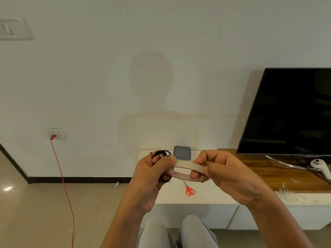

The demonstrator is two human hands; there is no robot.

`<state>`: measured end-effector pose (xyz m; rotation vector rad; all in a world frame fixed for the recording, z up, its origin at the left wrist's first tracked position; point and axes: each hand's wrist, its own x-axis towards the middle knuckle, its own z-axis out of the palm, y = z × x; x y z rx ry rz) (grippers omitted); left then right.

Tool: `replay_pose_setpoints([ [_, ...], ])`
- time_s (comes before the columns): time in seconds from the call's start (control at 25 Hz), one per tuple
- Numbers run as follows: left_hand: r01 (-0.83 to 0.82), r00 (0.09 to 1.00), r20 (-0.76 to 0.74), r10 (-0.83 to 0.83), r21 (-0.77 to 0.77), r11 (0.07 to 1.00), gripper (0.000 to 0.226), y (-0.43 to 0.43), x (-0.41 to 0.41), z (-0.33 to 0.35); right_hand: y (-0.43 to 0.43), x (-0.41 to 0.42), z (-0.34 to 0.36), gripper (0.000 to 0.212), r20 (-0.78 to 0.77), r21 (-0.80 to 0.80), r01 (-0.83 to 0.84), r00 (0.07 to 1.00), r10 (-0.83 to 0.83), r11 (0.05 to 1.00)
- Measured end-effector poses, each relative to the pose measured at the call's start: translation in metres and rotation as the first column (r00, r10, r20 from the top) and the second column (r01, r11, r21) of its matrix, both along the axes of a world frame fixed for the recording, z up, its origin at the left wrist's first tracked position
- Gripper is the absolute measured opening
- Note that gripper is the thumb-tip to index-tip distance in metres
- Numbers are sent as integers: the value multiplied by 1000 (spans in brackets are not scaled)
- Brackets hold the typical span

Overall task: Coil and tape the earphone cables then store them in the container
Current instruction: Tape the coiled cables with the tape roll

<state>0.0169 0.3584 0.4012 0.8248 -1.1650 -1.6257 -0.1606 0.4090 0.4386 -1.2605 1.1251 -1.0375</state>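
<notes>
Pale brown tape is wound into a thin roll (189, 166), and the roll is held up above the white desk (177, 197). The right side of the roll is gripped by the right hand (220, 169), with the fingers and thumb curled round the ring. The left side of the roll is touched by the thumb of the left hand (154, 174), which is pressed onto the tape. A black earphone cable (161, 153), wound into a small bunch, is held in the curled fingers of that same hand, just to the left of the roll. A bit of the cable can also be seen sticking out under the hand.

Just behind the roll, a grey container (182, 152) with its lid on is set on the desk. Just below the roll, red scissors (189, 190) are laid flat on the desk. Far to the right of the roll, a black TV (290, 111) is stood on a wooden top, with a white controller (320, 167) beside it. Far to the left of the roll, a red cord (62, 176) is plugged into the wall.
</notes>
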Motion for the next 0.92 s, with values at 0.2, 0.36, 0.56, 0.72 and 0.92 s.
replay_pose_setpoints([
  [0.2,9,994,-105,4,123,992,16,2,-5,1,-6,-5,-7,42,59,-17,-29,998,30,999],
  [0.36,36,976,-218,17,236,971,13,1,-7,-2,-7,-5,-12,36,162,-54,-99,981,106,994],
  [0.56,63,956,-291,30,305,950,18,-4,-9,-8,-9,-4,-14,26,263,-37,-22,964,31,999],
  [0.72,65,942,-332,52,333,941,18,-6,-11,-10,-10,-6,-13,37,147,-48,17,989,-9,999],
  [0.92,99,921,-386,55,368,925,19,-7,-13,-14,-7,-2,-9,24,278,-25,18,961,-11,1000],
])
